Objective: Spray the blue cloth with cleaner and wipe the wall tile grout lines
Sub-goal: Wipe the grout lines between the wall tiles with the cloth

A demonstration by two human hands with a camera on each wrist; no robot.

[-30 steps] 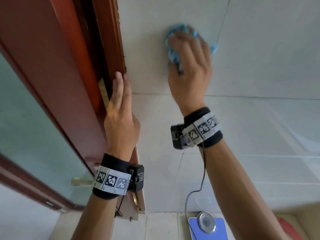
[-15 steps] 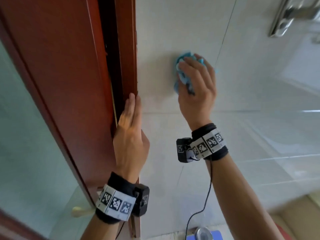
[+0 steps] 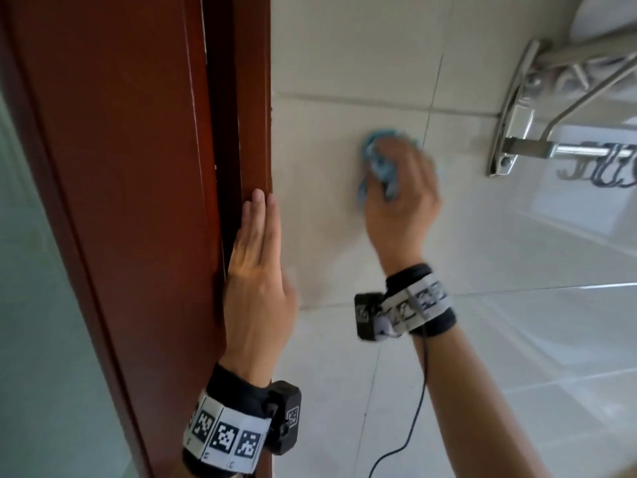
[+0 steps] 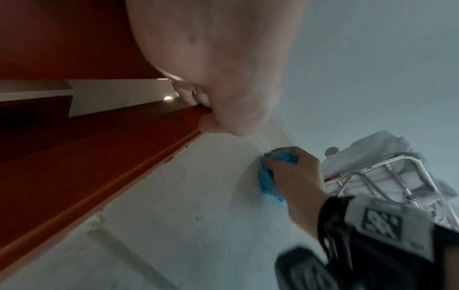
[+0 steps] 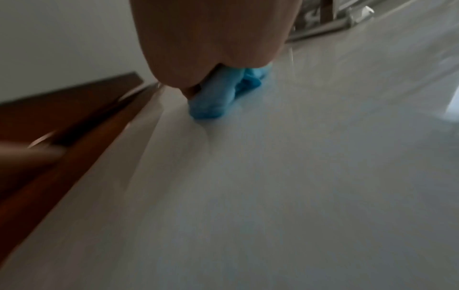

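My right hand grips a bunched blue cloth and presses it flat against the white wall tile, just left of a vertical grout line. The cloth bulges out under the fingers, and in the right wrist view the cloth sits between palm and tile. My left hand lies flat with straight fingers along the edge of the red-brown door frame, lower and to the left of the cloth. It holds nothing. No spray bottle is in view.
A chrome towel rack with hooks juts from the wall to the right of the cloth, with white towels on it. A frosted glass door panel fills the far left. A black cable hangs from my right wrist.
My right hand has slid the cloth over the tile near the vertical grout line and is now motion-blurred. The view has tilted up, bringing the towel rack in. The left hand stays on the frame.
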